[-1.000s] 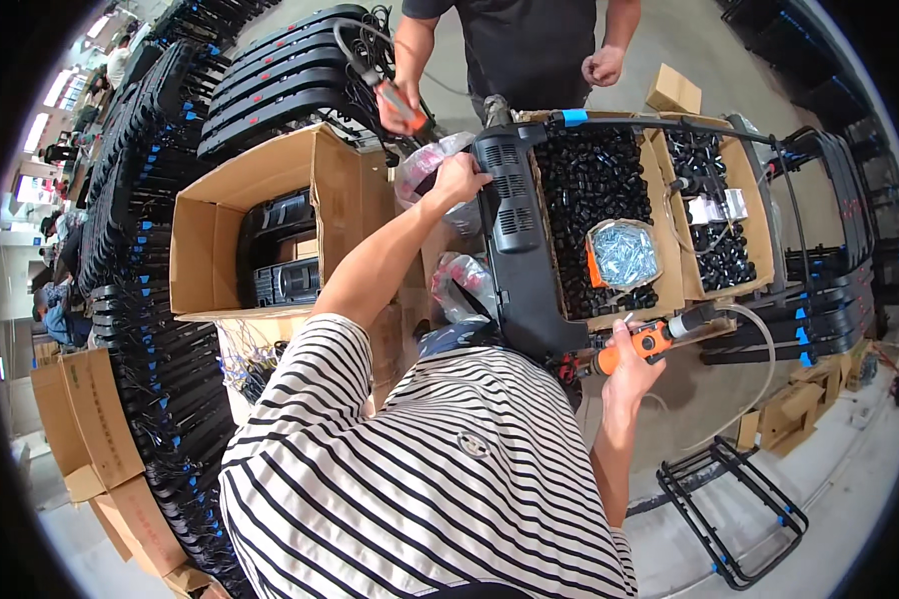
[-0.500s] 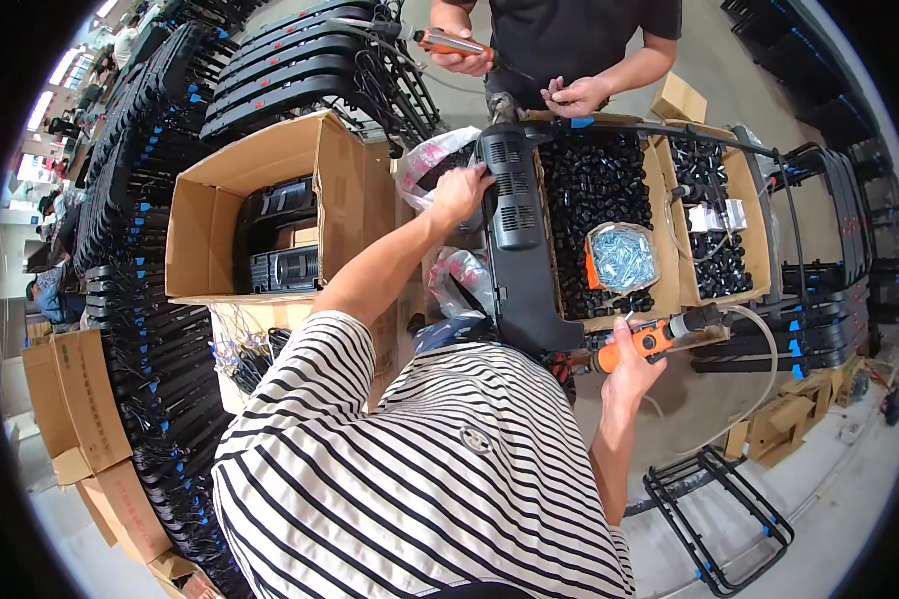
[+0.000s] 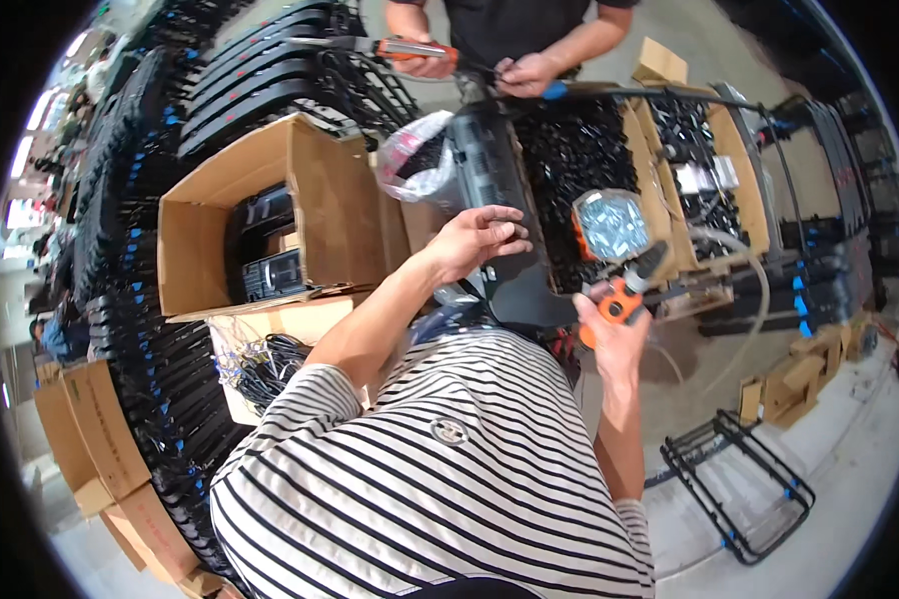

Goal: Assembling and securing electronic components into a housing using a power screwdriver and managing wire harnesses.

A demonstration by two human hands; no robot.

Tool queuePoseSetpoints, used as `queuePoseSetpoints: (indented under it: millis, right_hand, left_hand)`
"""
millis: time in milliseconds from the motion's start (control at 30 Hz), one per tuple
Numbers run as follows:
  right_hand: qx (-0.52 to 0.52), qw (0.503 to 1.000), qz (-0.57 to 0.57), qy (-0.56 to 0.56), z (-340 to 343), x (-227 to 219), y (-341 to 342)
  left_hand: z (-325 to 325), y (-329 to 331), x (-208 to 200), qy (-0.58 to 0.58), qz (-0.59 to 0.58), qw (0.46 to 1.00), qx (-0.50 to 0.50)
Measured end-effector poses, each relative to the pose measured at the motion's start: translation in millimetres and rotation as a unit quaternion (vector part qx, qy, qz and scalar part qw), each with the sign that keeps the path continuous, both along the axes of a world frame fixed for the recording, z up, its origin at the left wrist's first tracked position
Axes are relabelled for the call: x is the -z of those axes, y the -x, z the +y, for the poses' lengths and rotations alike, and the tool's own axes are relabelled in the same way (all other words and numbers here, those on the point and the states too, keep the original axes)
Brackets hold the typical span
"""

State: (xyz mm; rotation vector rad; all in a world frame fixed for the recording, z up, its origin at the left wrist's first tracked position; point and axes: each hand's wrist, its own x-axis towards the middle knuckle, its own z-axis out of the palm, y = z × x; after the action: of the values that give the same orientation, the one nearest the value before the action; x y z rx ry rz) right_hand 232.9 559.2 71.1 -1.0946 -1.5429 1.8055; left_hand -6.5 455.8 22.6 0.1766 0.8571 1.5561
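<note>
A long black plastic housing with a vented raised section lies in front of me, reaching toward the co-worker. Over its middle is my left hand, palm down with its fingers stretched to the right; I see nothing held in it. To the right of the housing's near end, my right hand grips an orange power screwdriver, whose black end points up and right toward a pale hose. Just beyond this driver, a clear-wrapped container of silver screws sits on a carton of small black parts.
A co-worker's hand holds an orange and silver driver across from me. Left stands a carton of black vented covers; right, another carton of black parts. A black tube frame lies on the floor.
My left hand has let go of the housing's far edge and come nearer and right. My right hand has raised the screwdriver slightly. The co-worker's hands have come closer together.
</note>
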Motion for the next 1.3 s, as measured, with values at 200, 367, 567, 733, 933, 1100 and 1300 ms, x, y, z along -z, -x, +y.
queuePoseSetpoints:
  millis: [200,367,567,733,933,1100,1300]
  right_hand:
    - [-0.100,0.994,-0.032,0.004,-6,-13,15]
    - [-0.164,0.984,-0.070,-0.013,-5,-20,12]
    - [-0.193,0.976,-0.103,-0.020,-7,-14,12]
    - [-0.172,0.981,-0.088,0.014,-10,-5,8]
    - [-0.136,0.989,-0.064,0.004,-13,4,-1]
    - [-0.106,0.991,-0.084,-0.021,-13,22,-10]
    - [0.144,0.989,0.017,0.039,6,52,-53]
  left_hand:
    - [-2,-60,-9,-0.063,-0.042,0.997,0.035]
    - [-4,-76,-8,-0.063,0.008,0.998,0.015]
    - [-18,-81,-17,0.000,0.174,0.985,0.003]
    - [-30,-101,-11,0.066,0.069,0.994,-0.050]
    - [-30,-111,-8,0.065,-0.140,0.986,-0.067]
    - [-38,-95,25,0.126,-0.040,0.988,-0.079]
    - [-55,-29,61,0.284,0.414,0.864,-0.038]
